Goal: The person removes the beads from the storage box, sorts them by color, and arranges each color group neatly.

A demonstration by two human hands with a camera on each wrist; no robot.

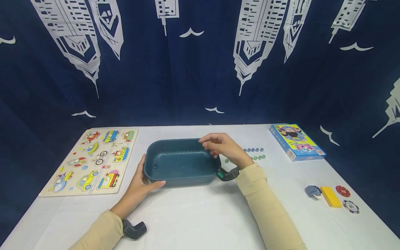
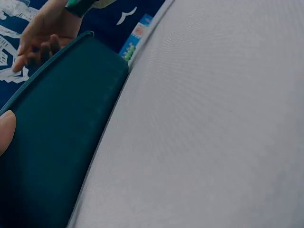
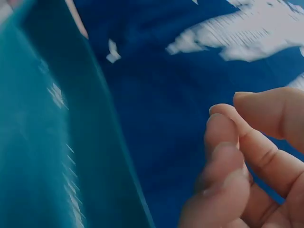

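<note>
A dark teal plastic basin [image 1: 182,181] sits on the white table. At its left end my left hand [image 1: 140,187] holds it, thumb along the front wall and the other fingers partly hidden behind the side. The left wrist view shows the thumb [image 2: 5,133] on the teal wall. Over the basin's right back rim hovers my right hand [image 1: 223,147], its fingers loosely bent. In the right wrist view, nothing shows between the right fingers [image 3: 223,175]. Inside the basin at left lies a small dark round thing [image 1: 155,166], too small to name surely.
Rows of blue glass beads [image 1: 253,150] and green glass beads [image 1: 259,157] lie right of the basin. A wooden picture puzzle [image 1: 90,161] is at left. At right are a game box [image 1: 297,140], a grey-blue lump [image 1: 312,191], a yellow block [image 1: 331,197] and two chips [image 1: 343,191].
</note>
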